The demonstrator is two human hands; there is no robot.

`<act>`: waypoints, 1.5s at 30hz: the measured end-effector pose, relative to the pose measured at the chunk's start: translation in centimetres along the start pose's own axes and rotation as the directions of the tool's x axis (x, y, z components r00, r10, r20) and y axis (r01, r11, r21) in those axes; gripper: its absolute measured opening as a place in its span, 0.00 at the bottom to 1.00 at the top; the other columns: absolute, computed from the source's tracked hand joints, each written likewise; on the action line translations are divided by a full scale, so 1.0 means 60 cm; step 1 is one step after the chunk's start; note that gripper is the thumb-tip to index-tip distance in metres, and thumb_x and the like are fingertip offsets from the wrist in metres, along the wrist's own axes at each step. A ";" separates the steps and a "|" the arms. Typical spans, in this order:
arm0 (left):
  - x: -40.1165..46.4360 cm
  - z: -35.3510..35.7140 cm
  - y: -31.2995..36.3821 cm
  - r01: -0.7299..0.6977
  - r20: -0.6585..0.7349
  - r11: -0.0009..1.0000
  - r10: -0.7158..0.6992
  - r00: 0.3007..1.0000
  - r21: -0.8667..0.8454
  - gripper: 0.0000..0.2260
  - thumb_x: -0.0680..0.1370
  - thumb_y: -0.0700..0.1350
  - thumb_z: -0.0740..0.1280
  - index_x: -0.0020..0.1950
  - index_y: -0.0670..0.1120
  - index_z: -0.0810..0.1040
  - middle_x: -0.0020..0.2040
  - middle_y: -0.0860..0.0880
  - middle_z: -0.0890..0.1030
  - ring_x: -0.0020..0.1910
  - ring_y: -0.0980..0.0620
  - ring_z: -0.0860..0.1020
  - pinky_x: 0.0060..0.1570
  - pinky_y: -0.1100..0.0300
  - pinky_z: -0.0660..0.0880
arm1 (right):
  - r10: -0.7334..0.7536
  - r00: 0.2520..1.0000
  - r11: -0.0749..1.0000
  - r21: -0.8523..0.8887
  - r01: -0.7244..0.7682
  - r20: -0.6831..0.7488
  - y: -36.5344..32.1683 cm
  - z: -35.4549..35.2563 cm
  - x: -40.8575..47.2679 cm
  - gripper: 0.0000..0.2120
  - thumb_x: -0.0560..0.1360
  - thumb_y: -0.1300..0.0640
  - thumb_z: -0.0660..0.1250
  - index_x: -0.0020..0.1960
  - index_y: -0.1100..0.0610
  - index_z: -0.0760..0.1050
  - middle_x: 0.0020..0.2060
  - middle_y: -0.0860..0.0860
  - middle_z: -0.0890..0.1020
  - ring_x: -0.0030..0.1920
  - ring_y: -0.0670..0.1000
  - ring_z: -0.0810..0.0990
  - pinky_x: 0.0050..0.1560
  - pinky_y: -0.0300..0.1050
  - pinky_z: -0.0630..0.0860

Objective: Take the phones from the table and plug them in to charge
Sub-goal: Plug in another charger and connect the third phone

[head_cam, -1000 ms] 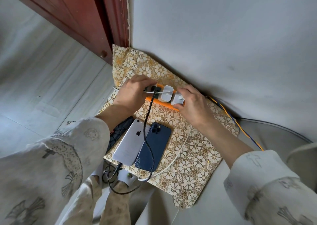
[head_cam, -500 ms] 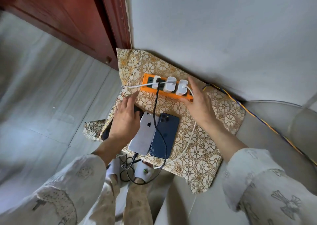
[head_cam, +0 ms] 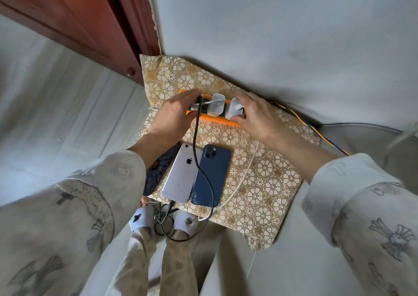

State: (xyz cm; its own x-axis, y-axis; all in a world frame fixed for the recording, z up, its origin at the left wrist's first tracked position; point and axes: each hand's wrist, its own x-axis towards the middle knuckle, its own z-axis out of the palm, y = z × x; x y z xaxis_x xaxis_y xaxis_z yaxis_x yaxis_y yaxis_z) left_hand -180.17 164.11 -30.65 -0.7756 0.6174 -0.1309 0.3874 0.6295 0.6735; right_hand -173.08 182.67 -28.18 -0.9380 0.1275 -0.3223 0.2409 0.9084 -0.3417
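An orange power strip (head_cam: 217, 120) lies at the back of the table with its flower-patterned cloth (head_cam: 262, 207). My left hand (head_cam: 174, 115) covers the strip's left end and closes around the plug of a black braided cable (head_cam: 196, 142). My right hand (head_cam: 257, 117) grips the right white charger (head_cam: 234, 111); a second white charger (head_cam: 217, 106) stands beside it. A silver phone (head_cam: 182, 178) and a blue phone (head_cam: 212, 173) lie face down, side by side, with the black cable running over them. A dark phone with a web pattern (head_cam: 158, 171) is partly hidden under my left forearm.
A white cable (head_cam: 245, 176) curves across the cloth to the table's front edge. A yellow-and-blue cord (head_cam: 316, 133) leaves the strip to the right along the grey wall. A red-brown door frame (head_cam: 126, 35) stands at the back left. My slippered feet (head_cam: 141, 220) and tangled cables (head_cam: 165, 219) are below.
My left hand left the phones and went back up to the strip's left end. My right hand shifted onto the right white charger. The phones have not moved.
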 end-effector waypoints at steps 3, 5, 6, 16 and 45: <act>0.008 0.001 -0.003 0.010 -0.025 1.000 -0.011 1.000 -0.022 0.19 0.75 0.37 0.66 0.65 0.42 0.73 0.66 0.44 0.75 0.61 0.44 0.76 0.63 0.49 0.72 | -0.024 1.000 1.000 0.006 0.024 -0.013 0.005 0.000 -0.002 0.28 0.70 0.60 0.70 0.68 0.63 0.66 0.63 0.60 0.74 0.62 0.59 0.74 0.63 0.49 0.69; 0.010 -0.001 -0.003 0.014 -0.018 1.000 -0.014 1.000 -0.019 0.19 0.74 0.37 0.66 0.65 0.42 0.73 0.65 0.44 0.75 0.60 0.44 0.77 0.62 0.48 0.73 | -0.021 1.000 1.000 0.013 0.021 -0.010 0.004 -0.001 0.001 0.28 0.70 0.59 0.70 0.68 0.63 0.66 0.63 0.59 0.74 0.62 0.59 0.74 0.63 0.49 0.69; 0.009 -0.003 -0.002 0.013 -0.005 1.000 -0.013 1.000 -0.013 0.19 0.74 0.37 0.66 0.66 0.42 0.72 0.66 0.44 0.75 0.60 0.44 0.77 0.62 0.48 0.73 | -0.008 1.000 1.000 0.012 0.008 0.002 0.004 -0.002 0.003 0.28 0.71 0.59 0.70 0.68 0.62 0.65 0.63 0.59 0.74 0.62 0.59 0.74 0.62 0.49 0.70; -0.103 -0.013 0.018 0.211 -0.092 0.972 -0.221 0.971 -0.105 0.25 0.75 0.33 0.58 0.72 0.44 0.58 0.70 0.42 0.66 0.69 0.46 0.65 0.66 0.56 0.63 | 0.448 0.894 0.790 0.477 -0.386 -0.018 -0.029 0.053 -0.069 0.30 0.73 0.55 0.67 0.70 0.58 0.59 0.63 0.57 0.75 0.58 0.55 0.77 0.59 0.50 0.75; -0.308 0.020 0.127 0.274 0.408 0.956 -0.210 0.889 -0.104 0.06 0.77 0.43 0.64 0.48 0.40 0.77 0.45 0.44 0.83 0.42 0.47 0.79 0.35 0.68 0.65 | 0.478 0.823 -0.168 0.952 -0.257 0.307 -0.146 0.042 -0.335 0.07 0.75 0.60 0.65 0.51 0.61 0.79 0.43 0.54 0.84 0.45 0.51 0.84 0.44 0.39 0.81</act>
State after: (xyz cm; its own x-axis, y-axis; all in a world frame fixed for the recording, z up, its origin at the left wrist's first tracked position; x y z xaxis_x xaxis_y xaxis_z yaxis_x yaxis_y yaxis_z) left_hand -162.28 158.03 -23.95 -0.5673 0.6089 -0.5545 0.1065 0.7218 0.6838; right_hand -155.68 171.15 -20.94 -0.5805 0.4172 -0.6993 0.4380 -0.5640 -0.7001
